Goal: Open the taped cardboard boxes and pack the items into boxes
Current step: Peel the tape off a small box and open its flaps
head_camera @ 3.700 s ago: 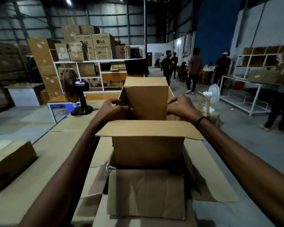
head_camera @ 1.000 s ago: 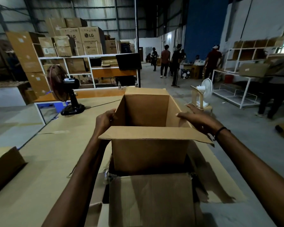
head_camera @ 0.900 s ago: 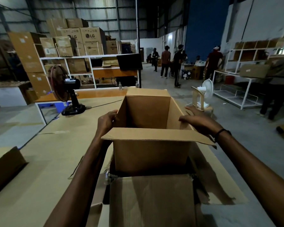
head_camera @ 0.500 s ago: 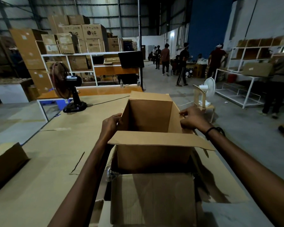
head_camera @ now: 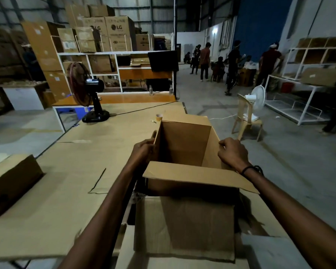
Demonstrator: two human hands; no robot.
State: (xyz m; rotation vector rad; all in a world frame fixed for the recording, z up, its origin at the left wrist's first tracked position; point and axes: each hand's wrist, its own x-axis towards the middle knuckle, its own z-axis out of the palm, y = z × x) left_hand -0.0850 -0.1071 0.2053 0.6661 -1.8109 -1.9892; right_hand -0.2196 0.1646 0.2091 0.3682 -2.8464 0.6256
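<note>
Black pedestal fan standing on the desk, cord trailing right. Beyond the fan, white shelving stacked with cartons. Far right of the fan, white fan on a plastic chair; people grouped behind.

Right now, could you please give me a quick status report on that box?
Left hand and right hand grip the side flaps of the open brown cardboard box. Inside not visible. Nothing blocking.

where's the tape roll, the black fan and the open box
tape roll point(head_camera: 159, 117), head view, on its side wall
black fan point(head_camera: 95, 116), head view, on its base
open box point(head_camera: 184, 145), head view, on its inner far wall
</note>
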